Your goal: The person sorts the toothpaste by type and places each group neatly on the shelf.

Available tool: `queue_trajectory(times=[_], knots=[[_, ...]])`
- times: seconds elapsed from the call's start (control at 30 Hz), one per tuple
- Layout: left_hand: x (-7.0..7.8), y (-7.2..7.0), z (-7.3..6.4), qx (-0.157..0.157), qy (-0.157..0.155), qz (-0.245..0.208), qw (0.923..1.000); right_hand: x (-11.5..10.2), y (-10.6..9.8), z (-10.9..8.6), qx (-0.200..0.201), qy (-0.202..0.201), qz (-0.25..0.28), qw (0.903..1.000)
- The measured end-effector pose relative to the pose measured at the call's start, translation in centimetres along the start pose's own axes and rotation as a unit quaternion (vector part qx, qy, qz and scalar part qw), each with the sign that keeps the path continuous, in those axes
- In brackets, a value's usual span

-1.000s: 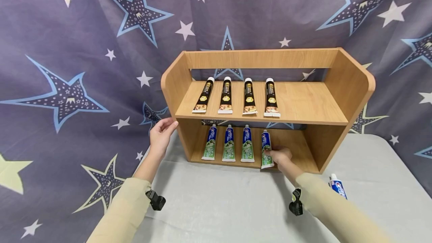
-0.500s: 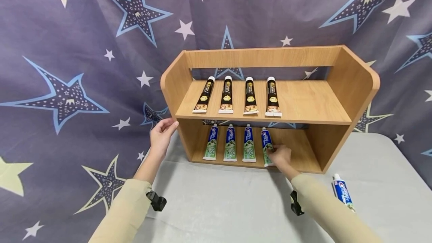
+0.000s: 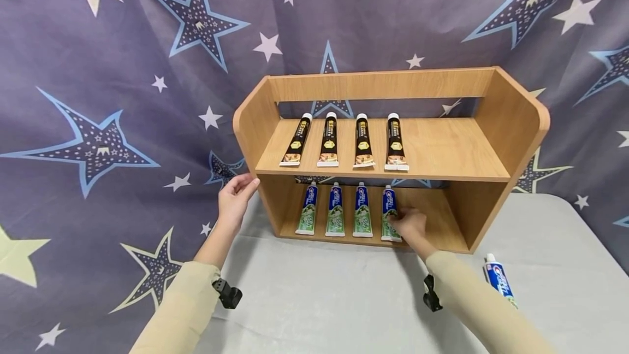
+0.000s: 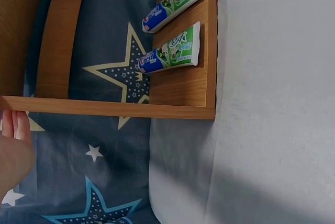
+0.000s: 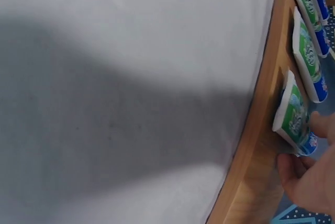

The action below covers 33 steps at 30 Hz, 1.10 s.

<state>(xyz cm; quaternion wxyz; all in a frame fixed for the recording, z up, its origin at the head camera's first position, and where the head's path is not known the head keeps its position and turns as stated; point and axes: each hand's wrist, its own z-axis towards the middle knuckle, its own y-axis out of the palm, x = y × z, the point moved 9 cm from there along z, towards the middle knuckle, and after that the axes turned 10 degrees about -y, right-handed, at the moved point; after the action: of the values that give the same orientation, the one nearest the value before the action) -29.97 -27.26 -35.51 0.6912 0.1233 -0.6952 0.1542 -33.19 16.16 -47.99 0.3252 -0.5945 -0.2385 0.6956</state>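
Observation:
My right hand (image 3: pixel 411 224) holds a blue-and-green toothpaste tube (image 3: pixel 389 205) by its right edge, on the lower shelf. In the right wrist view the thumb lies over this tube (image 5: pixel 294 114), with the other fingers along its side. To its left, three matching tubes lie in a row, the nearest being a toothpaste tube (image 3: pixel 362 214). My left hand (image 3: pixel 236 196) rests its fingertips against the left side panel of the wooden shelf unit (image 3: pixel 457 149). The left wrist view shows these fingers (image 4: pixel 21 125) extended against the panel.
Several black tubes, one a black tube (image 3: pixel 362 141), lie on the upper shelf. Another blue toothpaste tube (image 3: pixel 498 280) lies on the grey-covered table (image 3: pixel 314 294), right of the unit and partly behind my right sleeve. A star-patterned curtain (image 3: pixel 162 42) hangs behind.
My right hand has pushed the fourth toothpaste tube farther back onto the lower shelf and turned it nearly in line with the row. The left hand has stayed at the panel.

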Motion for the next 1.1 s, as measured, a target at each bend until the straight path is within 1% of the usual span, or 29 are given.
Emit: queue_trajectory(times=[0.2, 0.3, 0.47, 0.6, 0.67, 0.83, 0.93, 1.1], knots=[[0.2, -0.1, -0.1, 0.006, 0.0, -0.003, 1.0, 0.1, -0.5, -0.2, -0.012, 0.009, 0.015, 0.9998], [0.2, -0.2, -0.2, 0.007, 0.0, -0.008, 0.9999, 0.1, -0.8, -0.8, -0.025, 0.009, 0.026, 0.9993], [0.0, -0.2, -0.1, 0.007, -0.002, -0.012, 0.9999, 0.6, -1.7, -2.1, -0.032, 0.006, 0.04, 0.9987], [-0.1, -0.2, 0.0, 0.007, 0.002, -0.019, 0.9998, 1.8, -2.7, -3.3, -0.044, 0.01, 0.043, 0.9981], [-0.1, -0.1, 0.0, 0.006, 0.001, -0.02, 0.9998, 2.3, -3.3, -4.0, -0.051, 0.004, 0.04, 0.9979], [-0.1, 0.0, 0.0, 0.006, -0.001, -0.02, 0.9998, 3.6, -4.3, -6.0, -0.069, -0.016, 0.064, 0.9955], [0.0, 0.0, 0.0, 0.007, 0.005, -0.024, 0.9997, 4.3, -4.8, -7.1, -0.077, -0.028, 0.075, 0.9938], [0.0, 0.0, 0.0, 0.005, 0.006, -0.026, 0.9996, 5.5, -6.3, -8.9, -0.083, -0.036, 0.066, 0.9937]])
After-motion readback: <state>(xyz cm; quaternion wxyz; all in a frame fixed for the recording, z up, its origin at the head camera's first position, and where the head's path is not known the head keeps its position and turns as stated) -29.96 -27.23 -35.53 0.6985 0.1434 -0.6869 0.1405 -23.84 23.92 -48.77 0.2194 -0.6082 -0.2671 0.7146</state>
